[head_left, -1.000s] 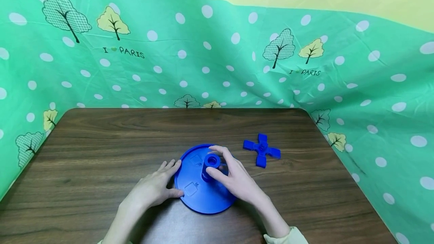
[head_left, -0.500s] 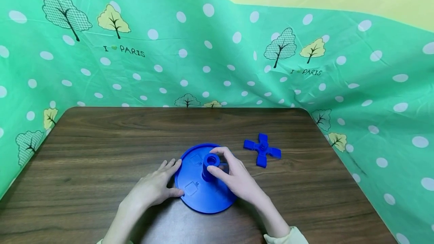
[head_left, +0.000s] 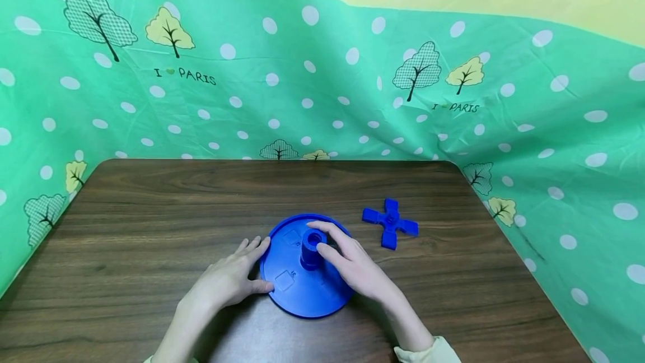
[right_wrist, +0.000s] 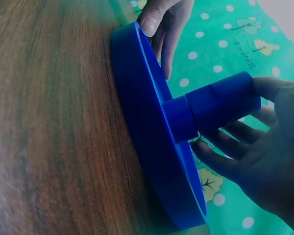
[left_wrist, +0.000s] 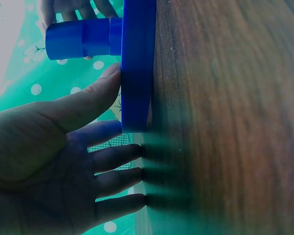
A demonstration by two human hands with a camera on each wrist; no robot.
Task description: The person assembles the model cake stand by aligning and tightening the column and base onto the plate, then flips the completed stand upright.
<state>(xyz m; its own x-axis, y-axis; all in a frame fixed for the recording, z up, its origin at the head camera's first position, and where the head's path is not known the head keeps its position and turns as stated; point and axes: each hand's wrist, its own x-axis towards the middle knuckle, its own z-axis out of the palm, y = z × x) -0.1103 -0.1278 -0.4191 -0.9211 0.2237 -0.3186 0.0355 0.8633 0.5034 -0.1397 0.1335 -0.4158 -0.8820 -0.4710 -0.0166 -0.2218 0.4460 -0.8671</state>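
Observation:
A round blue base [head_left: 307,298] with a raised rim and embossed squares lies flat on the table. From its middle rises a thick blue hollow tube [head_left: 310,255], upright on a short stub, as the right wrist view shows. My left hand [head_left: 227,279] rests at the base's left edge, thumb on the rim and fingers fairly straight along the side. My right hand [head_left: 355,265] curls around the tube's upper part; its thumb touches the top end and the index finger reaches behind. The other right fingers are partly hidden in the head view.
A blue four-armed cross piece [head_left: 390,223] lies on the brown wooden table [head_left: 176,212], right of and beyond the base. A green dotted curtain [head_left: 302,88] hangs behind the table and along both sides.
My right thumb has shifted from the tube's front left across to its right side, and the index finger has slid left behind it. The left hand and base stay put.

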